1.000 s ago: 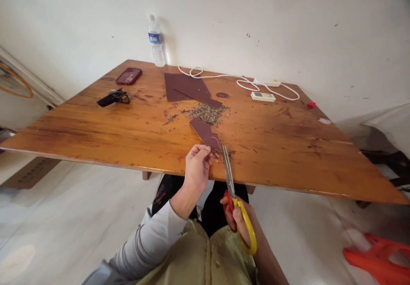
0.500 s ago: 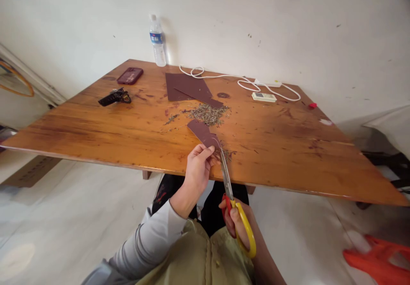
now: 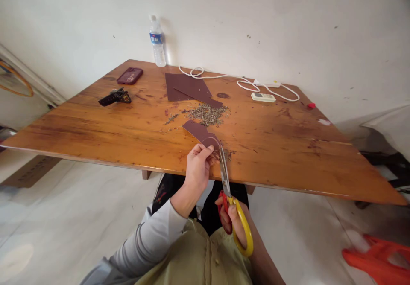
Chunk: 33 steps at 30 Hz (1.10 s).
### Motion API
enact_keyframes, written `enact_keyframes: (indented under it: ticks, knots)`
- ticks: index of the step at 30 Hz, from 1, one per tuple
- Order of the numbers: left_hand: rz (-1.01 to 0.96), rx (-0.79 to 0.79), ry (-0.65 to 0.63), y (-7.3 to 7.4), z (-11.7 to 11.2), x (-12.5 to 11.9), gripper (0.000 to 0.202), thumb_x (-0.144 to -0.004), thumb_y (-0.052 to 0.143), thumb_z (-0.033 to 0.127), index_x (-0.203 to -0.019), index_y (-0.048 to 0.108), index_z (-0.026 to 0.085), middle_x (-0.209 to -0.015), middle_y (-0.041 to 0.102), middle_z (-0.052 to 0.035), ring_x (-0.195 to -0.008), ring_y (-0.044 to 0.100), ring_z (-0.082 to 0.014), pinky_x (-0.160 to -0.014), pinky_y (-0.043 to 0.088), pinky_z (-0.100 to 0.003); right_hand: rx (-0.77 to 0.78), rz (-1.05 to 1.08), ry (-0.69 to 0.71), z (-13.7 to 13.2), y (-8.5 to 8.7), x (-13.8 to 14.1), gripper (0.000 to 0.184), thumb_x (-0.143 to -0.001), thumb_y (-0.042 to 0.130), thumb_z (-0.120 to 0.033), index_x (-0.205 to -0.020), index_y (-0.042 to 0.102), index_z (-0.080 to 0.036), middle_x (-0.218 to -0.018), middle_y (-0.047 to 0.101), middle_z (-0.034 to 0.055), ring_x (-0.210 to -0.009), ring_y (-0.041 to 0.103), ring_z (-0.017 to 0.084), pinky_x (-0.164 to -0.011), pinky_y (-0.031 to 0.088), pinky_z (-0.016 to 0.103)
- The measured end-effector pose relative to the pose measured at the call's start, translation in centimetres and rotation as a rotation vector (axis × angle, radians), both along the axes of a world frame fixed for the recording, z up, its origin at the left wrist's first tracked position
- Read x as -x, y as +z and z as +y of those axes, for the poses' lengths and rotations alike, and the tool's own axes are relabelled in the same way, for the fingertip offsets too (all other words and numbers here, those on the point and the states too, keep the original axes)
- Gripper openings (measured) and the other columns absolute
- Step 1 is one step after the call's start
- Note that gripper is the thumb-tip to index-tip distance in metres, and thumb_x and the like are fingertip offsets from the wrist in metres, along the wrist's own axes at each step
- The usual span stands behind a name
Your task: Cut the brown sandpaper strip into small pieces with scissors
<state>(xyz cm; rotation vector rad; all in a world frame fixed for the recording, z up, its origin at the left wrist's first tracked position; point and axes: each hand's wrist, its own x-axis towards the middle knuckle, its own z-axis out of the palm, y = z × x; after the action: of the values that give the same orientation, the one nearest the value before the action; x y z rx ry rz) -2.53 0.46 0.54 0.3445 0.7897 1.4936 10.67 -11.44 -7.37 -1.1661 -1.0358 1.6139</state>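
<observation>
My left hand [image 3: 198,165] pinches a strip of dark brownish-red sheet [image 3: 196,130] above the table's near edge; I cannot tell if it is sandpaper or card. In my right hand [image 3: 235,216] are scissors [image 3: 225,172] with one red and one yellow handle. Their blades point away from me and meet the strip's right end, just beside my left fingertips. A thin curved sliver bends up where the blades meet it. Beyond the strip lies a heap of small dark shreds [image 3: 207,113], with more shreds [image 3: 228,154] by the blade tips.
On the wooden table [image 3: 272,148], larger brownish-red sheets [image 3: 179,88] lie behind the heap. A phone [image 3: 130,76], a black strapped object [image 3: 114,97] and a water bottle [image 3: 157,44] are to the left. A white cable [image 3: 221,77] and small white device [image 3: 263,97] lie right.
The strip's far end has swung slightly left, and the curved sliver at the cut is wider. The scissor handles have shifted a little left and spread somewhat apart.
</observation>
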Motion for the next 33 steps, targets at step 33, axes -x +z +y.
enact_keyframes:
  ticks: [33]
  knots:
    - [0.106,0.017,-0.031,0.02,0.07,0.38,0.047,-0.066,0.095,0.028,-0.059,0.049,0.020,-0.058,0.056,0.0052,-0.050,0.056,-0.0087,-0.054,0.050,-0.022,0.048,-0.008,-0.021,0.62,0.31,0.97,0.076,-0.075,0.061,-0.096,-0.082,0.060,-0.020,-0.050,0.030,-0.0141,-0.038,0.021,0.005,-0.035,0.018,0.020]
